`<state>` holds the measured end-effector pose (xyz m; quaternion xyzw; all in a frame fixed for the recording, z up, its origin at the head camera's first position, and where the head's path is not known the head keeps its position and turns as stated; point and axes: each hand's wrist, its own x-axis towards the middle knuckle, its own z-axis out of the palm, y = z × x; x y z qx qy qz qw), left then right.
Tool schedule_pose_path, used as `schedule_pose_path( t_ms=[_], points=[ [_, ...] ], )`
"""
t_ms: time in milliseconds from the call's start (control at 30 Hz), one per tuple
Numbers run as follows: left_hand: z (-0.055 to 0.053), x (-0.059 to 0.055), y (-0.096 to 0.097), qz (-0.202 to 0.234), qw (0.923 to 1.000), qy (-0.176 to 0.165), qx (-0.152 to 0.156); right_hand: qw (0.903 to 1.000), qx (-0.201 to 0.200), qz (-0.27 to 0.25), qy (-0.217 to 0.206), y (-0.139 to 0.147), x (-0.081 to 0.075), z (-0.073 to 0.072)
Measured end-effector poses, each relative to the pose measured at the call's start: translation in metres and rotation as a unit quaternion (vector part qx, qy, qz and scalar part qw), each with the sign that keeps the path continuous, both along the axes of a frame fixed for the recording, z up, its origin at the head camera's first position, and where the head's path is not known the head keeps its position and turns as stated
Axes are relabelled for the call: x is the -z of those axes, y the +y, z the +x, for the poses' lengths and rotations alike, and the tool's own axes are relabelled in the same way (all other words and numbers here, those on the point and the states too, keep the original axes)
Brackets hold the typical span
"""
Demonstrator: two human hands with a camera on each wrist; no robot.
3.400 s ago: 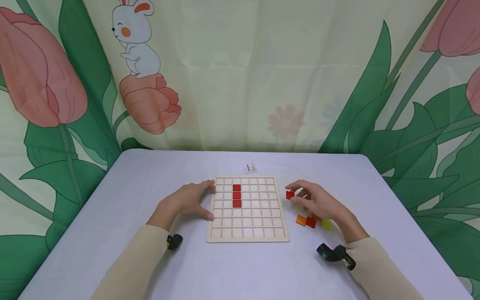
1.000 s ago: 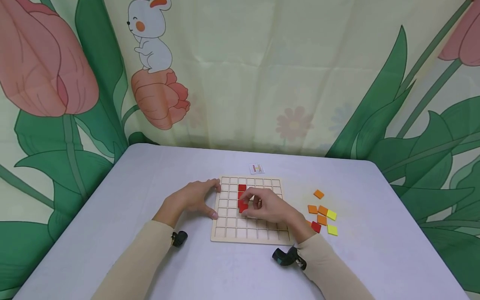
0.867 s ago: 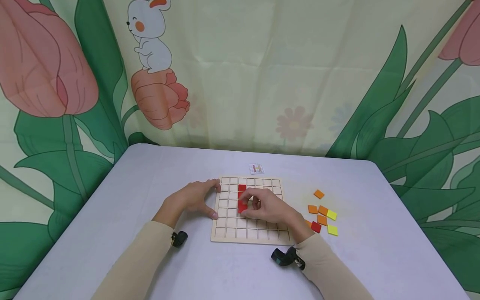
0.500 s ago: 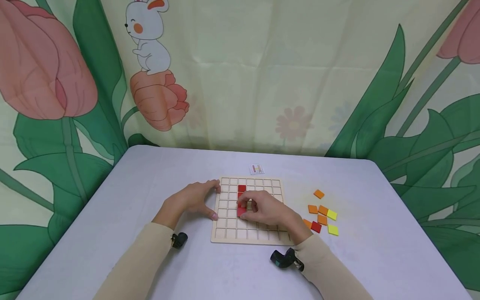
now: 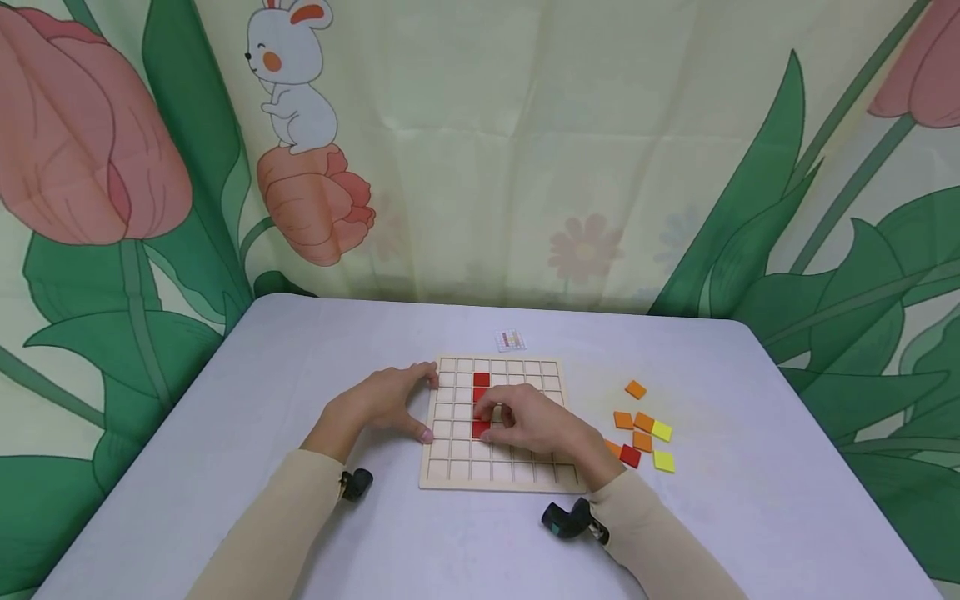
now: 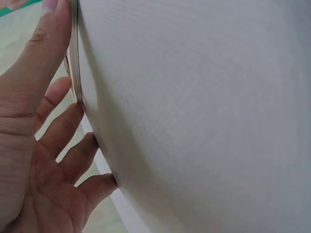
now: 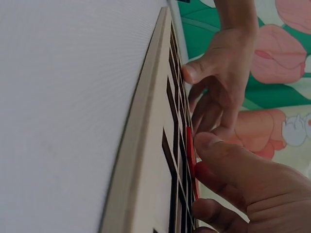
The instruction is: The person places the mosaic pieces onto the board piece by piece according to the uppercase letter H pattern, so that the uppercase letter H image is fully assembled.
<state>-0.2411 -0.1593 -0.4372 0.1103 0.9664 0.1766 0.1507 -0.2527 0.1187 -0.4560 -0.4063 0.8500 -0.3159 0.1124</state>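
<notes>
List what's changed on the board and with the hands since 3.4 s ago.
The right hand moved left from beside the board to over it, bringing the red tile it held to the near end of the red column, now four long, not three. Whether it has let go is unclear.

Unchanged: left hand at the board's left edge; card beyond the board.

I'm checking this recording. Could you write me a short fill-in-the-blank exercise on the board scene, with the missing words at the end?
1. The right hand is at a column of tiles coloured ____.
2. In the head view, the left hand touches the ____ edge of the board.
3. In that view, the loose tiles lie to the ____ of the board.
4. Exactly two of the visible loose tiles are ____.

Missing words: red; left; right; yellow.
</notes>
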Motion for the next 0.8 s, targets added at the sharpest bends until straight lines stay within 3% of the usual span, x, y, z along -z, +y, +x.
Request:
schedule_pose_path(
  t_ms=[200,467,800],
  points=[
    [0.0,0.002,0.0,-0.005,1.0,0.003,0.0,0.9997,0.0,-0.02,-0.014,0.008,-0.006,0.003],
    [0.0,0.001,0.0,-0.002,1.0,0.005,-0.001,0.9979,-0.002,-0.057,0.031,0.036,-0.013,0.0],
    [0.001,-0.003,0.0,0.002,1.0,-0.001,0.009,0.997,0.046,-0.032,0.052,0.083,-0.025,0.004]
  ],
)
